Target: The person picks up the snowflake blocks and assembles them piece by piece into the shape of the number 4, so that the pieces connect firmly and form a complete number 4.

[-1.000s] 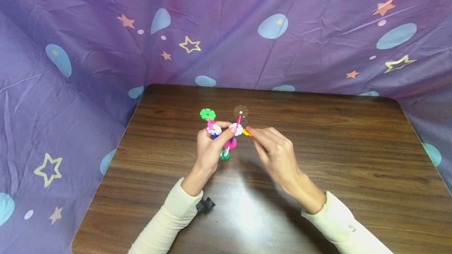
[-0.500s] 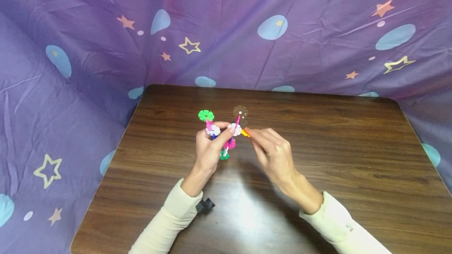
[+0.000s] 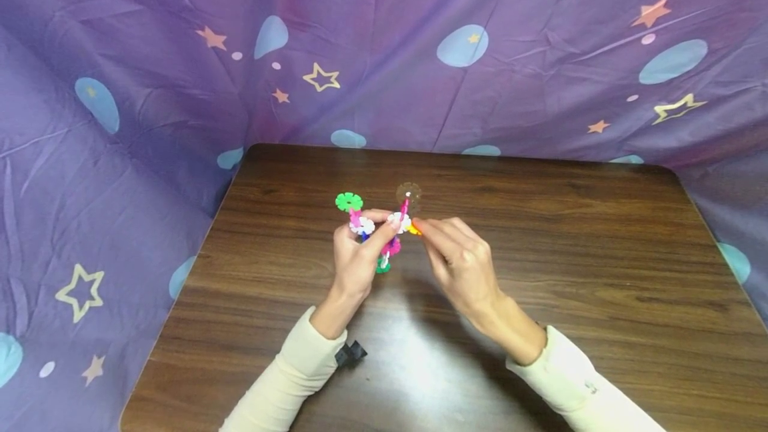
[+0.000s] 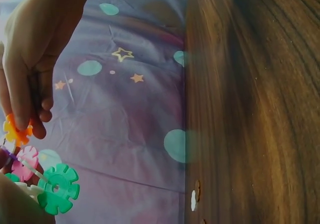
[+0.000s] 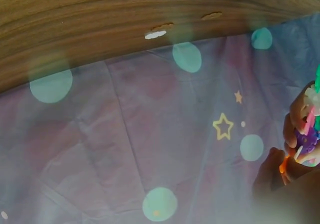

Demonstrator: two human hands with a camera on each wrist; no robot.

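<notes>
A purple cloth backdrop (image 3: pixel 384 5) printed with stars and blue blobs hangs behind a dark wood-grain tabletop (image 3: pixel 576 252), above which two hands work on a linked figure (image 3: pixel 393 246) of small notched discs. The landmark is the figure's white disc (image 3: pixel 404 225) lying under the left thumb. The left hand (image 3: pixel 352 265), to its left, grips the figure, thumb laid over that disc and fingers behind. The right hand (image 3: pixel 465 265), to its right, pinches a notched orange disc (image 3: pixel 414 228) between thumb and fingertips.

The relation that matters is the short stretch rightward from the white disc: the orange disc sits immediately beside it, between it and the right fingertips, tilted and nearly edge-on from the head. The right hand is on the outer end; the left thumb is closer to the white disc.

Left of the white disc are another white disc (image 3: pixel 363 226) and a bright green disc (image 3: pixel 349 202); a pink piece (image 3: pixel 405 207) rises just beyond it. Farther beyond, a brown disc (image 3: pixel 409 192) blends into the wood, and I cannot tell whether it is joined on. Fingers hide whether the orange disc's notch is engaged. The right wrist view cuts off the figure at its edge.
</notes>
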